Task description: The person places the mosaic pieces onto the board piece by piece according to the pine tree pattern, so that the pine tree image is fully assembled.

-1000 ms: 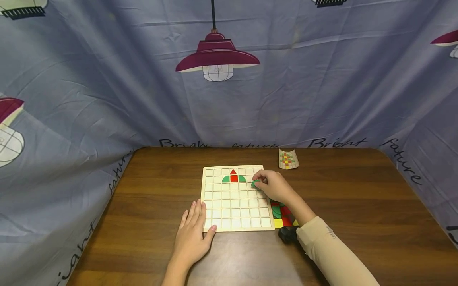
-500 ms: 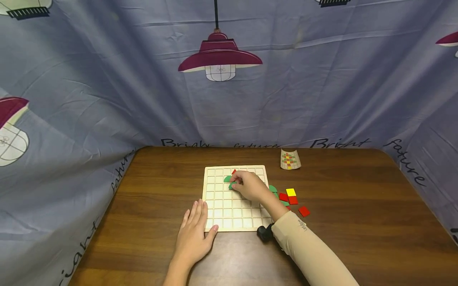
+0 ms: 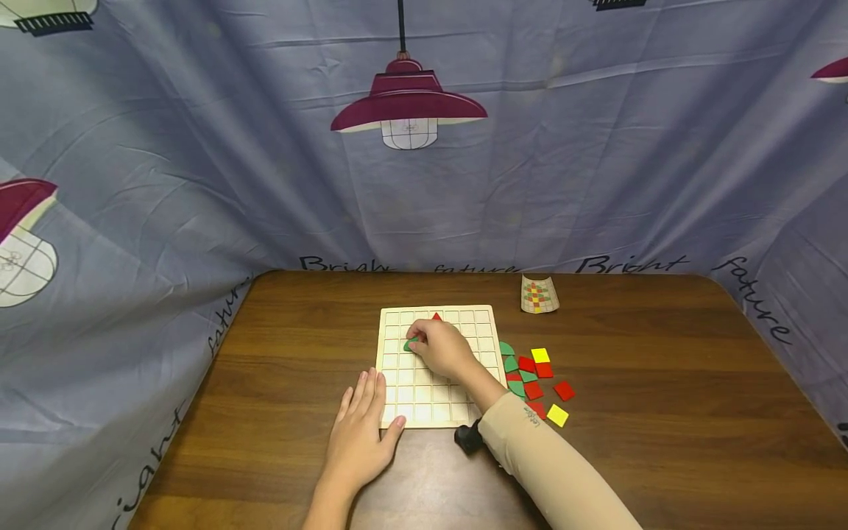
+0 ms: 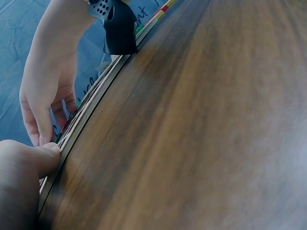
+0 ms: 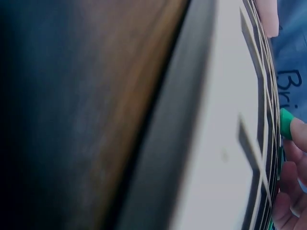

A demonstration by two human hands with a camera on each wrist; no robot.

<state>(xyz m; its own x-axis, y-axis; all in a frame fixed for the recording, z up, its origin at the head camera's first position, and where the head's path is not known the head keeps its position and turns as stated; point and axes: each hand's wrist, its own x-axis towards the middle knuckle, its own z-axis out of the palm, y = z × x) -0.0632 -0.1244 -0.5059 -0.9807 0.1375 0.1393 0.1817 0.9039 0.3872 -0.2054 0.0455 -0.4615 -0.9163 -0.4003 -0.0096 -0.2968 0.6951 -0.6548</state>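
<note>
Right hand (image 3: 440, 349) angled down over board (image 3: 414, 377), pinching green piece (image 3: 409, 345)

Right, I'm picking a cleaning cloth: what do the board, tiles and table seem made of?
Board: probably matte wood, from its pale tan rim.
Tiles: painted wood or plastic; flat, even colour leaves it open.
Table: wood or wood-look laminate with slight sheen, from streaked brown grain and glare up front.

Beige sleeve (image 3: 546, 467), black wrist camera (image 3: 467, 439)
</note>
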